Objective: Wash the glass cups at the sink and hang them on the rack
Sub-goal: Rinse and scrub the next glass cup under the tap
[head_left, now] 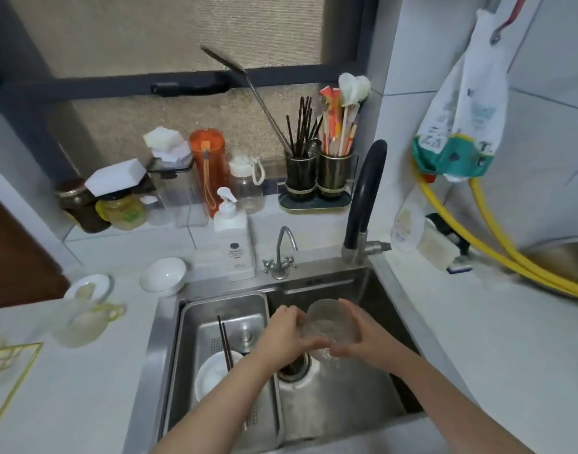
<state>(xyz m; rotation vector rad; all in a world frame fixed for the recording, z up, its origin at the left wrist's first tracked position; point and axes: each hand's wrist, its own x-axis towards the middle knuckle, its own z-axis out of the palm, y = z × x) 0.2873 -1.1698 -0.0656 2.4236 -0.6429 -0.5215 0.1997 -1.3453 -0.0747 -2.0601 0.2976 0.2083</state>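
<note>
Stainless steel sink (317, 285) surrounds both hands; its black faucet (366, 191) stands beyond the right hand (363, 335), and a soap bottle (233, 244) stands beyond the left hand (286, 332). Left of the left hand, an inset steel basin (196, 326) contains a white bowl (212, 375) with dark chopsticks (225, 342) laid across it. Between the hands, over the drain (294, 370), is the glass cup (320, 326), gripped from both sides with curled fingers. The cup lies tilted, mouth facing up toward the camera.
</note>
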